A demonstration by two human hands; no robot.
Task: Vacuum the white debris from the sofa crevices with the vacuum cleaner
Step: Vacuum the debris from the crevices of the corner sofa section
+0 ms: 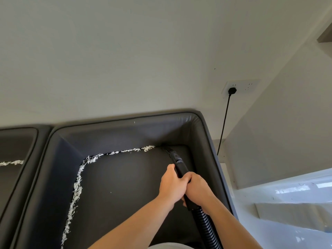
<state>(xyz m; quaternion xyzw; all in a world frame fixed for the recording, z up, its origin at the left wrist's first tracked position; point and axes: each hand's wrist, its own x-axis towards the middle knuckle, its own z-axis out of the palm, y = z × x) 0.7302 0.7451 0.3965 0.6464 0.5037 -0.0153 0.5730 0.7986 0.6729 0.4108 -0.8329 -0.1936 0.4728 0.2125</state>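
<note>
Now both hands, left hand [171, 184], right hand [196, 188], gripping vacuum wand [180, 168], nozzle at white debris [148, 148]

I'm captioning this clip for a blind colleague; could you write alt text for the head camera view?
Both hands, left hand and right hand, grip a black vacuum wand with its nozzle in the back crevice of a dark sofa. White debris lines the back and left crevices.

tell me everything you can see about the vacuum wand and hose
The vacuum wand is a black, rigid plastic tube ending in a narrow nozzle set into the sofa's back crevice beside the white debris. The left hand and right hand grip it. A ribbed black hose trails from its rear.
</note>
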